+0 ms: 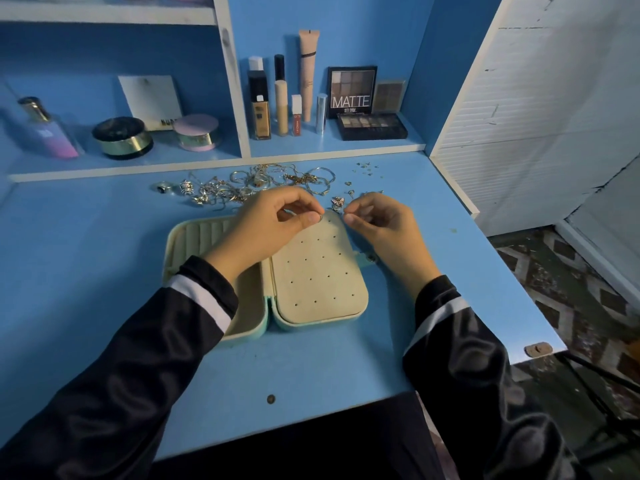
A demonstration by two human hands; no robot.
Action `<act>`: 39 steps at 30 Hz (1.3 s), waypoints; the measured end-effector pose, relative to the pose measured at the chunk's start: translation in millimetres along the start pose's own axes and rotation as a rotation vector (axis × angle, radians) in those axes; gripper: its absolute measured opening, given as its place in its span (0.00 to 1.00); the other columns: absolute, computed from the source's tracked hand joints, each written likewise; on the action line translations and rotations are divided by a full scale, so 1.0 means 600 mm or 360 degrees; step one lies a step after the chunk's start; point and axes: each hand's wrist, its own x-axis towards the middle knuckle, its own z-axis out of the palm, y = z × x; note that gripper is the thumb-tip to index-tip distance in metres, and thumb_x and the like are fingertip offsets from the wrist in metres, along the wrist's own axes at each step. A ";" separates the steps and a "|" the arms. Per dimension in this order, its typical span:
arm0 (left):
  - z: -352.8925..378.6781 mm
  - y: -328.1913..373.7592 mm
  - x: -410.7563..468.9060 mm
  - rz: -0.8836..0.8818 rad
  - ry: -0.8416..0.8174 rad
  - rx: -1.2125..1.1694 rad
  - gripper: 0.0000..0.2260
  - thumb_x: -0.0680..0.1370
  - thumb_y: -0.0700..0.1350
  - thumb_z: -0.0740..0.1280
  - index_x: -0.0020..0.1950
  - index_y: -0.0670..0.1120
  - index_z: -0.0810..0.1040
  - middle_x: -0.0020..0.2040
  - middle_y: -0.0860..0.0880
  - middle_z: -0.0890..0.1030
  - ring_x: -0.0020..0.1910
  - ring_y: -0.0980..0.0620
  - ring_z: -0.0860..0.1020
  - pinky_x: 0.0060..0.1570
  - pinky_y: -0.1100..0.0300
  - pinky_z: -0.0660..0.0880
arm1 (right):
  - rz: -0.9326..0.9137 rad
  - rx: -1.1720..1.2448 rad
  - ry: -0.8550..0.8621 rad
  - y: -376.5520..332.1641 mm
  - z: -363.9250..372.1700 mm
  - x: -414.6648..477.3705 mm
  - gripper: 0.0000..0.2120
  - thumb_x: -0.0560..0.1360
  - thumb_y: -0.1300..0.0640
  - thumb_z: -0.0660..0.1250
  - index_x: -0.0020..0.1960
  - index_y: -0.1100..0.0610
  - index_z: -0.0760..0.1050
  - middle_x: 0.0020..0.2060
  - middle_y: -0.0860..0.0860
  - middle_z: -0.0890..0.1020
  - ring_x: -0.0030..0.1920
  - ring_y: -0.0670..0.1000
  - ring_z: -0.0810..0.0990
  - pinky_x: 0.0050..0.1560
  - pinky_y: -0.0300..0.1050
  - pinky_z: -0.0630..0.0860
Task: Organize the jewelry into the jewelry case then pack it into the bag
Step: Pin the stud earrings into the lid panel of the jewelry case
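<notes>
A mint jewelry case [313,282] lies open on the blue desk, its cream earring panel with small holes on the right half and ring rolls at the left. My left hand [273,216] pinches a small silver earring [320,216] over the panel's top edge. My right hand [377,220] pinches a tiny metal piece [345,212] beside it; what it is I cannot make out. A tangled pile of jewelry [249,183] with rings, chains and hoops lies behind the case. No bag is in view.
Cosmetics stand on the shelf behind: bottles and tubes [277,102], eyeshadow palettes [367,109], compacts [123,137] and a perfume bottle [48,129]. Small loose studs [367,169] lie at the back right. The desk's right edge [512,271] drops to a patterned floor.
</notes>
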 end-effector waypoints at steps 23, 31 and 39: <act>-0.006 0.013 0.000 0.0091 0.0165 -0.0104 0.08 0.75 0.42 0.73 0.47 0.55 0.82 0.45 0.59 0.84 0.47 0.60 0.80 0.52 0.65 0.75 | -0.0076 0.0530 -0.0006 -0.035 0.005 -0.001 0.04 0.74 0.69 0.69 0.46 0.62 0.78 0.42 0.52 0.83 0.45 0.46 0.81 0.49 0.35 0.76; -0.009 0.019 0.000 0.0072 0.0177 -0.0152 0.06 0.76 0.42 0.72 0.48 0.53 0.82 0.47 0.54 0.83 0.49 0.55 0.80 0.55 0.58 0.77 | -0.0145 0.0643 -0.0070 -0.040 0.009 -0.001 0.04 0.74 0.69 0.68 0.47 0.62 0.78 0.46 0.54 0.84 0.50 0.51 0.82 0.54 0.41 0.77; -0.011 0.021 -0.002 0.0003 0.0165 -0.0264 0.08 0.76 0.40 0.71 0.47 0.54 0.82 0.46 0.55 0.83 0.50 0.51 0.80 0.56 0.51 0.76 | -0.0150 0.0665 -0.0087 -0.044 0.011 -0.002 0.04 0.74 0.69 0.68 0.47 0.64 0.77 0.48 0.55 0.84 0.51 0.51 0.82 0.55 0.41 0.76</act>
